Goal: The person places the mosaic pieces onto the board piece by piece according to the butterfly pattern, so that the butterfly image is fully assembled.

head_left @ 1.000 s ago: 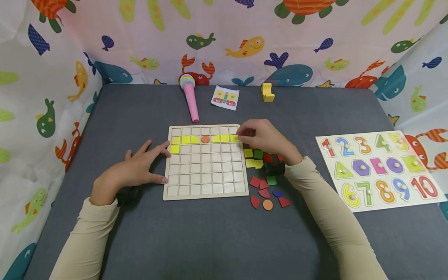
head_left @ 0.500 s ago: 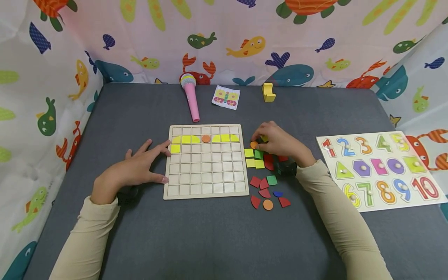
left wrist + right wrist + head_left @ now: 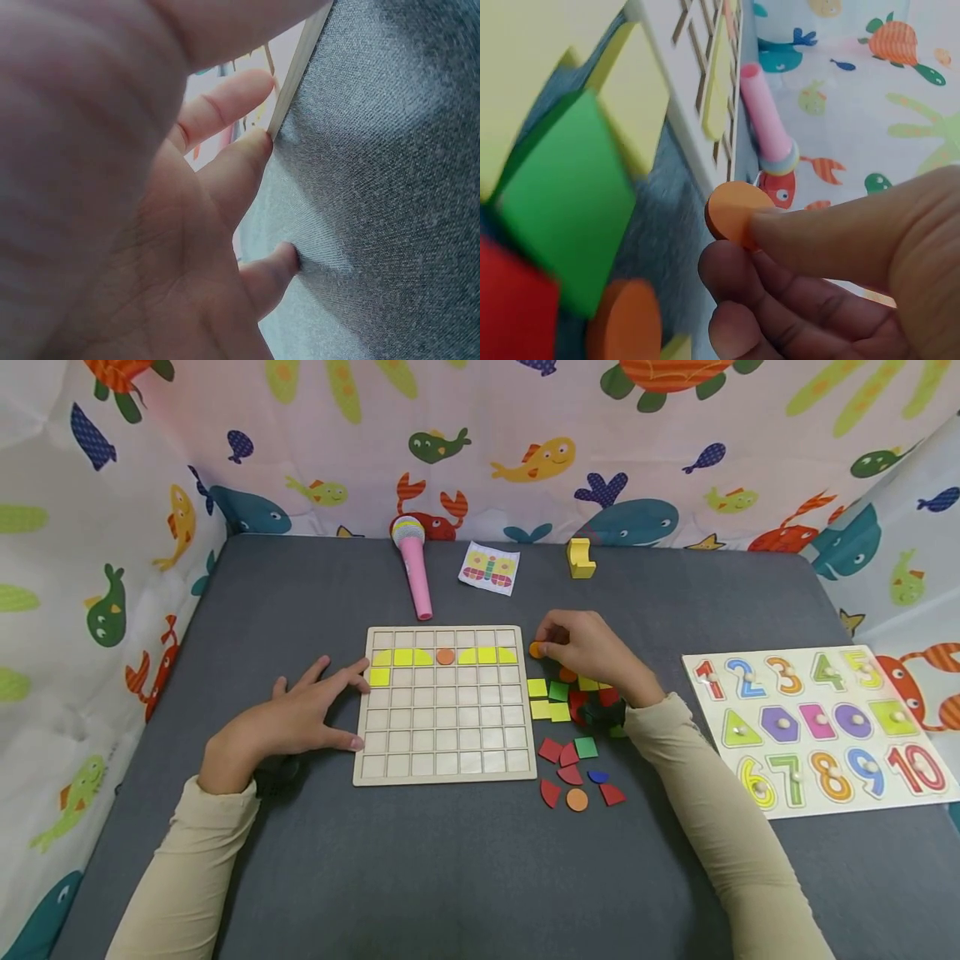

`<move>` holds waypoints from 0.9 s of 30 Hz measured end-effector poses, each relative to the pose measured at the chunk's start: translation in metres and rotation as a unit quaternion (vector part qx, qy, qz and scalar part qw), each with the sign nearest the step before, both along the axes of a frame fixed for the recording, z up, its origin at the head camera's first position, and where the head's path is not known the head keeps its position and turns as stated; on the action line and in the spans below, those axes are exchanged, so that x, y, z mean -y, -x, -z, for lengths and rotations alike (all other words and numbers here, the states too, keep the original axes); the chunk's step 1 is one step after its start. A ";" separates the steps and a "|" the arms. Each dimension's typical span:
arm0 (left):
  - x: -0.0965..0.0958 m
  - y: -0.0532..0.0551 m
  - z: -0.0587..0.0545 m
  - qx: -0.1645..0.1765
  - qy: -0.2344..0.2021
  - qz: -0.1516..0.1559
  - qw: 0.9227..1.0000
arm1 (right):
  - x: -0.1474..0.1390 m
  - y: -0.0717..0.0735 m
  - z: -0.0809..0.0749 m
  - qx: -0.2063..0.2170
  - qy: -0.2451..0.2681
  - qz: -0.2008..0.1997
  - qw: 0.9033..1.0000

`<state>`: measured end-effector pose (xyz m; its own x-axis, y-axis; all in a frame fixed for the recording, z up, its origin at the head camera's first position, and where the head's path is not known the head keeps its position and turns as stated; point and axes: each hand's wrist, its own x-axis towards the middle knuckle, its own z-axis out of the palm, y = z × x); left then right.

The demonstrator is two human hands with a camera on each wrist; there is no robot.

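Observation:
A pale wooden grid board [image 3: 447, 718] lies on the dark table. Yellow pieces [image 3: 402, 657] and one orange disc [image 3: 446, 657] fill part of its second row, with a yellow square [image 3: 379, 677] at the left of the row below. My left hand [image 3: 288, 727] is spread along the board's left edge, its fingers and thumb touching that edge. Just off the upper right corner, my right hand [image 3: 588, 647] pinches another orange disc [image 3: 735, 214] between thumb and fingers. Under and beside that hand lie loose tiles, among them a green square [image 3: 570, 202] and a yellow square [image 3: 560, 712].
Red quarter pieces [image 3: 569, 775], a blue piece [image 3: 597, 777] and an orange disc [image 3: 577, 800] lie lower right. Behind the board are a pink toy microphone [image 3: 416, 572], a butterfly pattern card [image 3: 489, 568] and a yellow block [image 3: 581, 558]. A number puzzle [image 3: 821, 727] lies at right.
My right hand has left the yellow piece at the board's right end, reached over the loose tiles and lifted an orange disc up toward the board's corner. The left hand stays in place.

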<state>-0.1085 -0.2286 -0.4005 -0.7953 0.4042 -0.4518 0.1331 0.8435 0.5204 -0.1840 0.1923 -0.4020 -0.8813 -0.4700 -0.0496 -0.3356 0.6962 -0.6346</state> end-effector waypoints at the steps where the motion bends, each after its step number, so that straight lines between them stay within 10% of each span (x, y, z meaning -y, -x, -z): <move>1: 0.000 0.000 0.000 0.000 0.000 0.000 1.000 | 0.002 0.001 0.000 0.001 0.006 0.000 1.000; 27: 0.000 0.000 -0.001 -0.002 -0.005 0.002 1.000 | 0.110 0.003 -0.005 0.004 0.075 -0.133 0.988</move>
<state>-0.1080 -0.2289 -0.3999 -0.7954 0.4123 -0.4443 0.1388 0.8374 0.5287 -0.1865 0.0821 -0.3973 -0.7251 -0.6879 0.0323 -0.4890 0.4814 -0.7274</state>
